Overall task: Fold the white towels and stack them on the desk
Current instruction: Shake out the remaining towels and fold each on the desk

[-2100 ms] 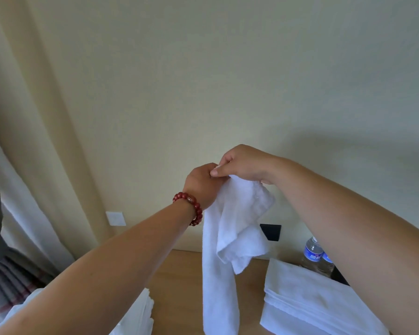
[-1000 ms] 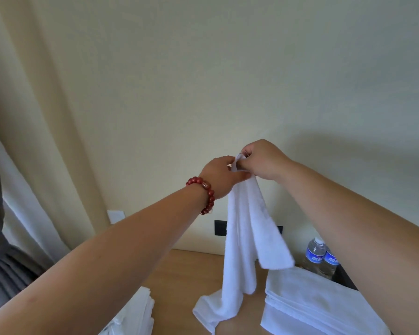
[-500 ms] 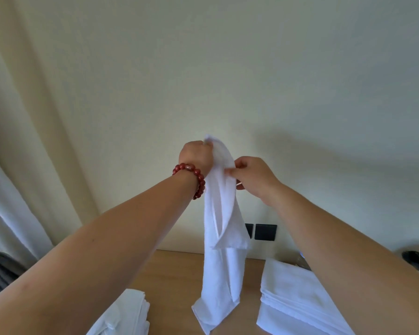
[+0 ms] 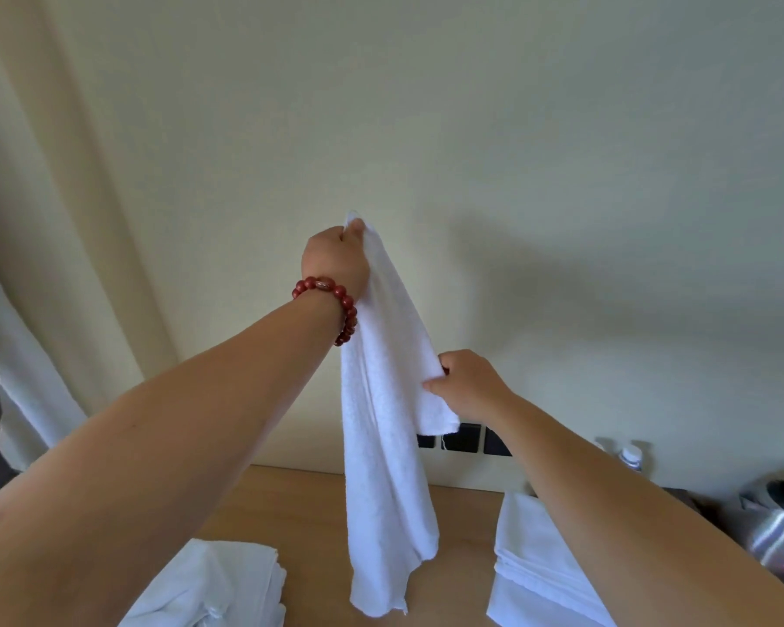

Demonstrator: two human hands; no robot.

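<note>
While both hands (left (image 4: 336, 255), right (image 4: 469, 384)) pinch it, towel (image 4: 381, 445) hangs.

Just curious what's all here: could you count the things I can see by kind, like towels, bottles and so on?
Towel held up in the hands: 1
Towel piles on the desk: 2, one at left, one at right
Water bottles: 2 caps show, and
Metal kettle: 1
Red bead bracelet: 1
Total: 7

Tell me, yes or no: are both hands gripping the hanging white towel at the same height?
No: the left hand grips the white towel at its top corner, while the right hand pinches an edge well below it.
</note>
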